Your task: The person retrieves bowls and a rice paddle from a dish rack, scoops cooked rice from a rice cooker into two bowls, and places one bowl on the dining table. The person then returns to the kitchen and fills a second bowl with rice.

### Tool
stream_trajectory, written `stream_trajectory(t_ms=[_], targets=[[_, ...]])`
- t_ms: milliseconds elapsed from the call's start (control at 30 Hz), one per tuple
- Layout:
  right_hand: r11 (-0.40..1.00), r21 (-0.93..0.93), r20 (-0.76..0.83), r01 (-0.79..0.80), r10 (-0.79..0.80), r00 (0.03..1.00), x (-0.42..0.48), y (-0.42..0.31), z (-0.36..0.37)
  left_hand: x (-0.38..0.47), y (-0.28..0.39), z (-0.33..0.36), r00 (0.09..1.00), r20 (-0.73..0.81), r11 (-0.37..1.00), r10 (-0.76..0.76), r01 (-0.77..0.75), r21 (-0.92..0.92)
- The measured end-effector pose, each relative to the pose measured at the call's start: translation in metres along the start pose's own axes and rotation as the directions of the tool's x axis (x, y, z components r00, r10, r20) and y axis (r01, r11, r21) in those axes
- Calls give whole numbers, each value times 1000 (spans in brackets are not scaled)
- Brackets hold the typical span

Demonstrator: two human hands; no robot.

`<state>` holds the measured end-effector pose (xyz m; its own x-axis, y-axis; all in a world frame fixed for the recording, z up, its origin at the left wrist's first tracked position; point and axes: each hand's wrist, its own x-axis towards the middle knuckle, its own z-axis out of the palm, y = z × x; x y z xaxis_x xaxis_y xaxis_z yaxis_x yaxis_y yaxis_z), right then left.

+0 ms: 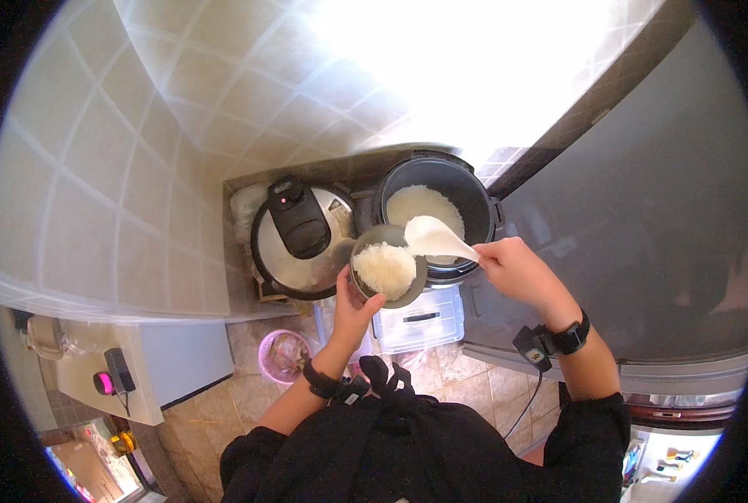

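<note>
My left hand (350, 314) grips a grey-green bowl (419, 280) by its rim and side. White cooked rice (385, 270) is heaped in the bowl. My right hand (513, 271) holds a white rice paddle (438, 237) by its handle, the paddle's broad end over the bowl's right edge. Behind the bowl stands an uncovered electric cooker with a dark inner pot (471, 188). More cooked rice (425, 204) lies at the pot's bottom, partly hidden by the paddle. The bowl overlaps the cooker's front left rim in view.
Left of the pot is the cooker's hinged lid or a second lidded cooker (304, 245). Below sit a clear plastic storage box (418, 327) and a pink waste basket (264, 358). A large grey refrigerator (631, 270) stands right; tiled walls (141, 157) rise left and behind.
</note>
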<state>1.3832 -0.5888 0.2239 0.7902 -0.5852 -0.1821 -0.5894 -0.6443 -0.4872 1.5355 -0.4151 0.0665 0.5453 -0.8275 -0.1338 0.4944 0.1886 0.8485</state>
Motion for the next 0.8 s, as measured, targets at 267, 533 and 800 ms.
stream_trajectory(t_ms=[267, 533, 800], targets=[[910, -411, -87, 51, -95, 992, -29, -44, 18, 1, -9, 3, 995, -77, 996, 59, -64, -69], [885, -463, 35, 53, -41, 999, -16, -71, 46, 2, -3, 15, 948, -57, 947, 313, -307, 95], [981, -137, 206, 136, -106, 973, 11, -57, 75, -2, -1, 6, 973, -40, 964, 228, -220, 148]])
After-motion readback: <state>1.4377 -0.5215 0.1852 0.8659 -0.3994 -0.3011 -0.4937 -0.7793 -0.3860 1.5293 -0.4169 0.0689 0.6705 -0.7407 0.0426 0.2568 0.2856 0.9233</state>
